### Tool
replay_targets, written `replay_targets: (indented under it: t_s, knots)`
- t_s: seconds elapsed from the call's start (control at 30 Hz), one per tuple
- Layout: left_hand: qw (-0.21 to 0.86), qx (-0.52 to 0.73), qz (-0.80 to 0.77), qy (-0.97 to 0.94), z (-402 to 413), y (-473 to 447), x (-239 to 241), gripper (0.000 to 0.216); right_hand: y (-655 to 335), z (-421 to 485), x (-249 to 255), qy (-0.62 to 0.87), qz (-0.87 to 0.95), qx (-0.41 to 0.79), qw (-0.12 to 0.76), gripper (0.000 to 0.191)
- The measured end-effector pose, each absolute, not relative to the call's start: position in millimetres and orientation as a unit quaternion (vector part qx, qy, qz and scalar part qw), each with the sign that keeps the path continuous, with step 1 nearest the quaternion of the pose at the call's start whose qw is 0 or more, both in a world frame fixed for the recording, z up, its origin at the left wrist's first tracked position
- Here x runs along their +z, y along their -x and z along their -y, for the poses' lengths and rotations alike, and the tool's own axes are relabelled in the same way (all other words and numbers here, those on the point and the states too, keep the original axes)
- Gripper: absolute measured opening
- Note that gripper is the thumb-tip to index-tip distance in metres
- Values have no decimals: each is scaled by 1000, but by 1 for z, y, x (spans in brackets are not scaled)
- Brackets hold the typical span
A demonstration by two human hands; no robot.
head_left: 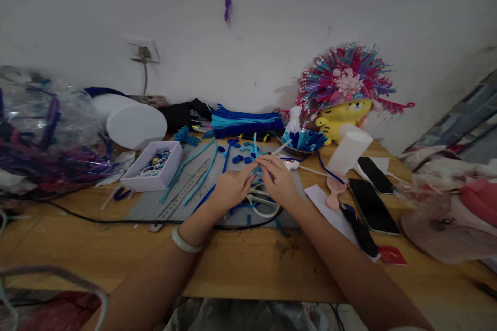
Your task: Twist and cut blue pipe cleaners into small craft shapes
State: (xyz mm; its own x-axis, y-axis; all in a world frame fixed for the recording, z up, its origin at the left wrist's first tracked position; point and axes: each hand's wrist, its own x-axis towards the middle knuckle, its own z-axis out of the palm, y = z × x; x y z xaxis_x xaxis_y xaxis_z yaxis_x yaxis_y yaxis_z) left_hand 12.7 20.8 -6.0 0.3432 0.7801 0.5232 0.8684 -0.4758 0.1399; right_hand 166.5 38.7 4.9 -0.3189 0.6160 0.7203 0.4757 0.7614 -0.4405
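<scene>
Hands, two: left hand and right hand, together, fingertips pinching one light-blue pipe cleaner (upper end standing clear) above the grey mat. Scissors, white-handled: beneath. Bead box, white: mat's left edge.

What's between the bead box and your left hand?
In the head view, a ruler and light-blue fuzzy stems lie between the bead box and the left hand.

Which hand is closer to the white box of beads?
The left hand. It is to the right of the white box, beyond the ruler; the right hand is farther right, on the left hand's far side from the box.
</scene>
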Motion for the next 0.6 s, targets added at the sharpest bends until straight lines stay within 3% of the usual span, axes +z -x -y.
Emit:
replay_targets:
  t_s: [0.3, 0.6]
  knots:
    - [30, -321, 504, 801, -20, -11, -9, 36, -169, -39, 3, 324, 821, 86, 461, 30]
    - [58, -317, 451, 832, -17, -7, 0, 36, -172, -39, 6, 327, 795, 67, 507, 18]
